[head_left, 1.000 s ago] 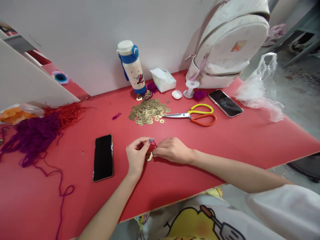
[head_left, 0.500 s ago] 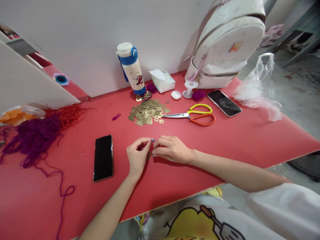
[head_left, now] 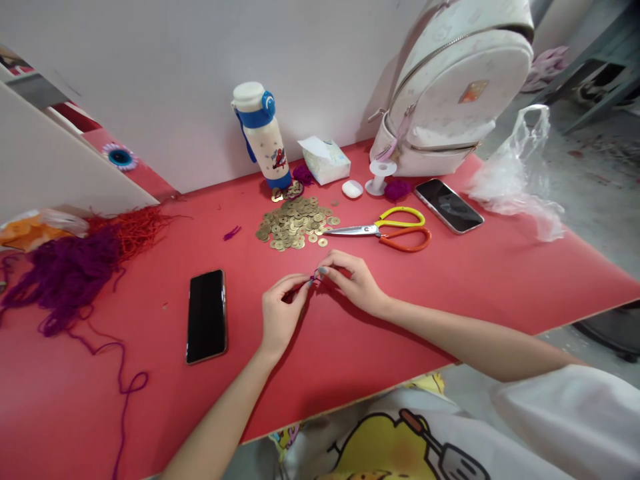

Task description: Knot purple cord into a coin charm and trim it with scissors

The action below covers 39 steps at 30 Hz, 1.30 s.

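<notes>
My one camera is worn on my head, looking forward and steeply down across the red desk (head_left: 500, 287). It sits close above me: the front of my shirt (head_left: 385, 447) fills the bottom edge, and my forearms reach away from the lens, so that my left hand (head_left: 283, 310) and right hand (head_left: 355, 283) come just below the centre. The view is wide, running from the purple yarn (head_left: 75, 273) at the left edge to the grey floor (head_left: 605, 133) at the right. Straight ahead it faces the pale wall (head_left: 175, 80); the white backpack (head_left: 455, 100) meets the top edge.
</notes>
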Motion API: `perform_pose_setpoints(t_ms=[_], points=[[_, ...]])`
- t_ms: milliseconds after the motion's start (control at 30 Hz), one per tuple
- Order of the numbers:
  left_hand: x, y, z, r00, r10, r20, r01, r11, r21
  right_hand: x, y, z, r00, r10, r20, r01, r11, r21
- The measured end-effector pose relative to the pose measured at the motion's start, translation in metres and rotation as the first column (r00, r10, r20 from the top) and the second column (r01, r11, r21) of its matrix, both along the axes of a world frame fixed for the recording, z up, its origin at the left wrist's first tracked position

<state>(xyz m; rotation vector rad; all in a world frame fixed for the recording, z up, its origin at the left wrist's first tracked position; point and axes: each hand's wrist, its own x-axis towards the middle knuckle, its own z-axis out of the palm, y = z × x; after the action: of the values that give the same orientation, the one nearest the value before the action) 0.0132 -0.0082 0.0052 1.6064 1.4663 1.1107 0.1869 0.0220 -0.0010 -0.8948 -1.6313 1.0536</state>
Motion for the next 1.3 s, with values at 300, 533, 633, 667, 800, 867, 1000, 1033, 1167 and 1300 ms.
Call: perform_pose_setpoints(t_ms=[300,533,633,667,800,867,1000,1033,1167,1300], points=[[-0.002,-0.001,0.000,1.000,0.010,0.028,-0.011,1.000,0.025,0.005,0.005,0.001,0.998,0.031,-0.058,-0.032,0.999,-0.010],[-0.002,-0.001,0.007,0.999,-0.011,0.041,0.006,0.994,0.107,0.009,0.015,0.000,0.998,0.012,0.058,-0.019,0.993,0.120],[-0.002,-0.001,0.008,0.999,-0.021,0.036,0.017,0.993,0.114,0.008,0.014,-0.002,0.994,0.060,0.087,-0.073,0.986,0.151],[-0.002,-0.002,0.008,0.999,-0.024,0.030,0.020,0.993,0.116,0.008,0.013,-0.002,0.994,0.062,0.092,-0.076,0.985,0.158],[-0.002,-0.002,0.009,0.999,-0.034,-0.026,0.037,0.992,0.118,0.007,0.011,-0.002,0.995,0.060,0.079,-0.071,0.985,0.155],[-0.002,-0.002,0.009,0.998,-0.037,-0.049,0.042,0.992,0.120,0.007,0.011,-0.001,0.995,0.065,0.072,-0.074,0.988,0.139],[-0.002,-0.002,0.010,0.997,-0.048,-0.062,0.057,0.989,0.139,0.008,0.012,-0.002,0.994,0.084,0.064,-0.091,0.989,0.119],[-0.002,-0.002,0.010,0.996,-0.054,-0.065,0.063,0.987,0.145,0.008,0.013,-0.002,0.994,0.089,0.060,-0.096,0.988,0.118],[-0.003,-0.002,0.009,0.995,-0.063,-0.077,0.075,0.984,0.163,0.008,0.012,-0.004,0.993,0.101,0.057,-0.107,0.988,0.110],[-0.004,-0.002,0.008,0.993,-0.071,-0.093,0.086,0.982,0.171,0.008,0.011,-0.003,0.992,0.113,0.061,-0.118,0.988,0.097]])
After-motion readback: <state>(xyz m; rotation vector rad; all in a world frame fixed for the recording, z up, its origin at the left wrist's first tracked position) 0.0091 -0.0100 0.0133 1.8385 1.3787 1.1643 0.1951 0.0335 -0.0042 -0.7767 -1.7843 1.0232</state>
